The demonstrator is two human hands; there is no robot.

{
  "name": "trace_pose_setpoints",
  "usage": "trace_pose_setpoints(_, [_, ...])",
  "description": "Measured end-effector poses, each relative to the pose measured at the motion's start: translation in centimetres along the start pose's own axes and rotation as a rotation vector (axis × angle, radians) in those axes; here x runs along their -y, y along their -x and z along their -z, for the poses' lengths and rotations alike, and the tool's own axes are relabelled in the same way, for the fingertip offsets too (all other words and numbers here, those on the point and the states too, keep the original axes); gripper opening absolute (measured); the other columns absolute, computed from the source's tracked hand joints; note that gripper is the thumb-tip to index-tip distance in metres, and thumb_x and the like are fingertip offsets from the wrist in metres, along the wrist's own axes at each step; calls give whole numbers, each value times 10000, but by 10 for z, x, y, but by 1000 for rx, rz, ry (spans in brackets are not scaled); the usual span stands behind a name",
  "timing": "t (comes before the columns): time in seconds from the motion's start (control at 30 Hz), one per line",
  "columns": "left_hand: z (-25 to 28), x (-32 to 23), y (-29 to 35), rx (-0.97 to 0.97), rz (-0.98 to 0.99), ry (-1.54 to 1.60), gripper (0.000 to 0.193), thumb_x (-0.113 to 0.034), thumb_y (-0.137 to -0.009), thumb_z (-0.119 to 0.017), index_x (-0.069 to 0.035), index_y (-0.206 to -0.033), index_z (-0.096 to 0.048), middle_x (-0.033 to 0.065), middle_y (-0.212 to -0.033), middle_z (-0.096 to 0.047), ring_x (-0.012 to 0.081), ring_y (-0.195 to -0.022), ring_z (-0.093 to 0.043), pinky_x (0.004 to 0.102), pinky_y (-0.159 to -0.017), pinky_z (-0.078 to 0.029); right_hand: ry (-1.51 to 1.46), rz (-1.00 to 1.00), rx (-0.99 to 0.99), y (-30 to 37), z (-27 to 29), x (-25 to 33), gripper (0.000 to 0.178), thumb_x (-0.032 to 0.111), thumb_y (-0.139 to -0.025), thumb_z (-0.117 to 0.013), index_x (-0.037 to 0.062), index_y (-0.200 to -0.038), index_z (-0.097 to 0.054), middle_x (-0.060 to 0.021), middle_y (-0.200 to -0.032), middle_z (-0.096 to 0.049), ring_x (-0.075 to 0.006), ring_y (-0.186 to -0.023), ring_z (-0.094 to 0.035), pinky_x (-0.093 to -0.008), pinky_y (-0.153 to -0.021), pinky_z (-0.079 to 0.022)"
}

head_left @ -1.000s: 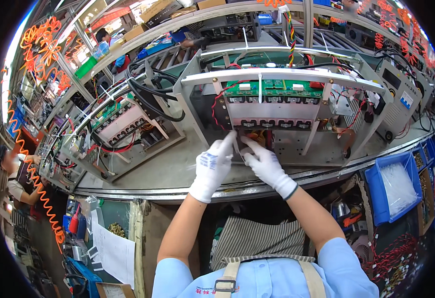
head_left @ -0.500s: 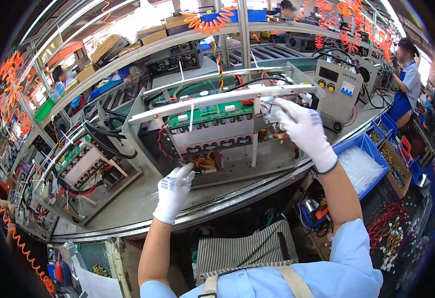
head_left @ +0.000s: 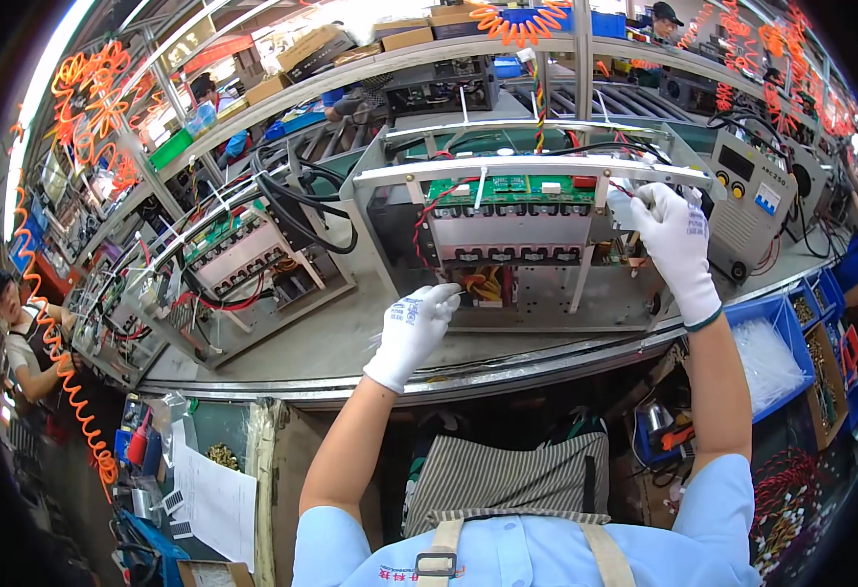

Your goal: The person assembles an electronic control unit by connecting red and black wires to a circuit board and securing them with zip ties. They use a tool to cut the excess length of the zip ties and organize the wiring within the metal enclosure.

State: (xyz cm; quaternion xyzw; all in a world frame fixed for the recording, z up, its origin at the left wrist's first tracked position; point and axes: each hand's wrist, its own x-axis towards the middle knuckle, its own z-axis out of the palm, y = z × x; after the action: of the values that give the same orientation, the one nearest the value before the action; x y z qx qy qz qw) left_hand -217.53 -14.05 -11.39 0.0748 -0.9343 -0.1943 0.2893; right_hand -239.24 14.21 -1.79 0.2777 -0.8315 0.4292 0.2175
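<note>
An open metal machine chassis stands on the bench before me, with a green circuit board and dark heat-sink parts. My left hand, in a white glove, is closed low at the chassis's front, by a coil with yellow wire. Thin white strips, seemingly cable ties, stick out from this hand. My right hand, also gloved, has its fingers pinched at the chassis's upper right, beside thin red wires. What lies between those fingertips is hidden.
At left stands another open chassis with black cables. A finished-looking grey machine is at right. Below it, a blue bin holds white strips. Papers lie at lower left. Orange coiled hoses hang above; co-workers are around.
The view has swung left, so the scene sits farther right. My left hand remains low by the coil; my right remains at the upper right corner, its fingers now drawn closer together.
</note>
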Motion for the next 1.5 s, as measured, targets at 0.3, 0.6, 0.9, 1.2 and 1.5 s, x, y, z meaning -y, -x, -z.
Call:
trace_pose_setpoints(0.3, [-12, 7, -1, -169, 139, 294, 249, -180, -944, -583, -14, -1108, -671, 154, -850, -686, 199, -731, -666, 313, -675, -517, 607, 586, -213, -8, 29, 24, 84, 182, -770, -707, 118, -815, -676, -70, -823, -602, -271, -800, -604, -425, -723, -454])
trace_pose_setpoints(0.6, [-8, 14, -40, -318, 313, -91, 250, -267, -899, -644, -19, -908, -624, 162, -655, -638, 338, -627, -650, 423, -585, -491, 566, 717, -254, -13, 20, 20, 101, 120, -773, -698, 70, -805, -617, -137, -1393, -532, -332, -1259, -496, -462, -1059, -364])
trace_pose_setpoints(0.9, [5, -1, -44, -361, 127, -253, 174, -223, -945, -561, -75, -857, -548, 169, -689, -626, 377, -653, -625, 491, -574, -454, 108, 572, 128, -38, 40, 13, 114, 24, -769, -636, -3, -745, -528, -242, -1193, -648, -341, -1071, -639, -374, -890, -494])
trace_pose_setpoints(1.2, [29, -30, -72, -504, 50, -163, 204, -265, -891, -695, -72, -895, -628, 157, -719, -650, 350, -627, -629, 432, -560, -467, 255, 703, 198, -39, 50, 18, 222, 136, -750, -723, 19, -694, -543, -183, -1130, -661, -373, -1059, -587, -456, -931, -455])
trace_pose_setpoints(1.5, [26, -33, -107, -540, -18, -245, 144, -140, -891, -646, -104, -1010, -719, 91, -804, -660, 245, -676, -636, 340, -589, -487, 280, 777, 137, -54, 35, -1, 333, 386, -823, -675, 76, -936, -719, -136, -1010, -683, -338, -945, -635, -426, -839, -498])
